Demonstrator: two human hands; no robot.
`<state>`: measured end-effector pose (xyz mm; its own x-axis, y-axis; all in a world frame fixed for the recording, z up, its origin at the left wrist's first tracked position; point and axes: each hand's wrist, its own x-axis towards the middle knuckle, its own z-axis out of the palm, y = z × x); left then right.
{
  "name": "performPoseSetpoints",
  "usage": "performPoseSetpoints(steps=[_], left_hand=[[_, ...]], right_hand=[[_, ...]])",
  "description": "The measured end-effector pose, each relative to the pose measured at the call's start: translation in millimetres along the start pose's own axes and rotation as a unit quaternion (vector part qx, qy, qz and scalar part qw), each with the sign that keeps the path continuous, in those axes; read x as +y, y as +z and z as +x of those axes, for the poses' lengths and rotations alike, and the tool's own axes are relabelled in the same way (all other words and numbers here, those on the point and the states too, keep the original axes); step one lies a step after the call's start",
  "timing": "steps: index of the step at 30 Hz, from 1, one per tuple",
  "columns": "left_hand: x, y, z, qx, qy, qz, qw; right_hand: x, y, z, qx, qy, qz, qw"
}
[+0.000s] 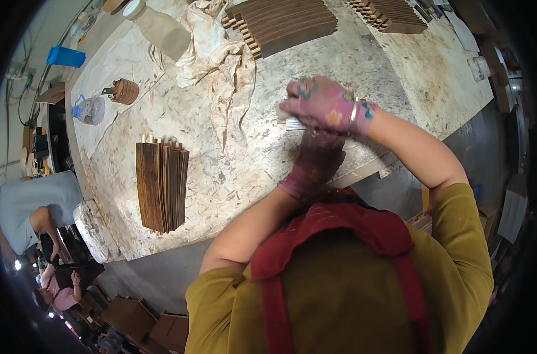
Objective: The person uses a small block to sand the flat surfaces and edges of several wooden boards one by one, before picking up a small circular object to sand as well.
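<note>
Two hands: both gloved, stacked one over the other at frame centre, above the workbench.
Head view, right hand: on top, fingers curled and pressed onto a small pale block, pinching it from above; looks like it steadies the piece.
Head view, left hand: directly below the right, fingers closed up toward the same block from underneath; the exact contact is hidden by the right hand.
Block position: between the two hands, centre of frame, held just over the bench near its front edge; only its left end shows.
Stack of dark wood slats: left of centre, lying flat on the bench, well apart from the hands, probably parked within reach.
More slat stacks: top centre and top right, far side of the bench.
Cloth: crumpled, top centre, beside the far stack.
Plastic bottle: upper left, on its side, next to a small round wooden piece.
Other person: left edge, grey shirt, bent over, not involved.
</note>
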<state>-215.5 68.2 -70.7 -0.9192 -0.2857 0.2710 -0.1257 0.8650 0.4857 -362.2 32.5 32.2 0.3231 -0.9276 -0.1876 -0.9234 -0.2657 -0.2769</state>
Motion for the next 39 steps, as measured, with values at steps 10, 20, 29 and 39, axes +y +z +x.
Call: performPoseSetpoints(steps=[10,20,29,39], left_hand=[[-45.6,-44.4,0.0,0.056,0.011,0.075,0.996],[-17.4,-101.0,36.0,-0.006,0.010,0.115,0.993],[-15.0,-145.0,34.6,-0.228,-0.251,-0.327,0.882],[-62.8,-329.2,-166.7,0.185,-0.439,-0.417,0.774]], right_hand=[[23.1,59.3,-38.4,0.426,0.194,0.466,0.751],[68.4,86.2,-100.6,0.638,0.287,0.580,0.417],[60.0,76.1,-161.1,0.639,0.229,0.563,0.471],[27.2,90.2,-143.7,0.550,0.317,0.674,0.378]])
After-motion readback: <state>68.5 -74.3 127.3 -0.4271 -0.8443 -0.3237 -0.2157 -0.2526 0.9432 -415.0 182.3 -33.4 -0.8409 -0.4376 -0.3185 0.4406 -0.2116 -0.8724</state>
